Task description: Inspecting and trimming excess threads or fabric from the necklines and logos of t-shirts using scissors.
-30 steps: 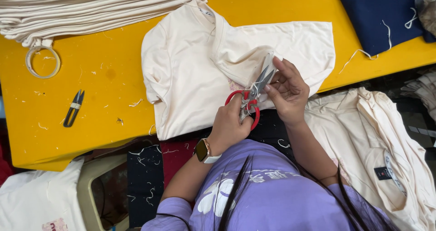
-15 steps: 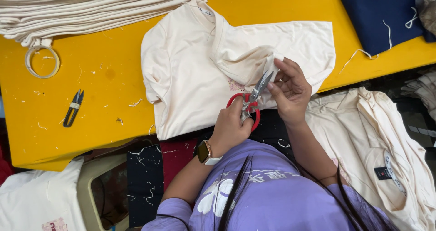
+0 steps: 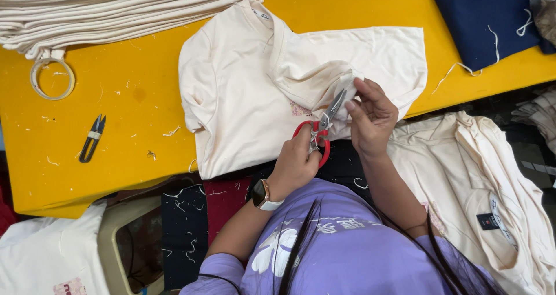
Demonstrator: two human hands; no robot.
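The cream T-shirt (image 3: pixel 243 98) lies flat on the yellow table (image 3: pixel 127 156), its neck pointing away from me. My right hand (image 3: pixel 370 118) pinches up a small fold of its cloth near the hem. My left hand (image 3: pixel 295 164) is closed through the red loops of the scissors (image 3: pixel 324 124). Their long axis slants up and to the right, with the tips at that fold. The blades look slightly parted, though I can't be sure. Further left lie the thread snips (image 3: pixel 91 138) and a tape ring (image 3: pixel 52 77).
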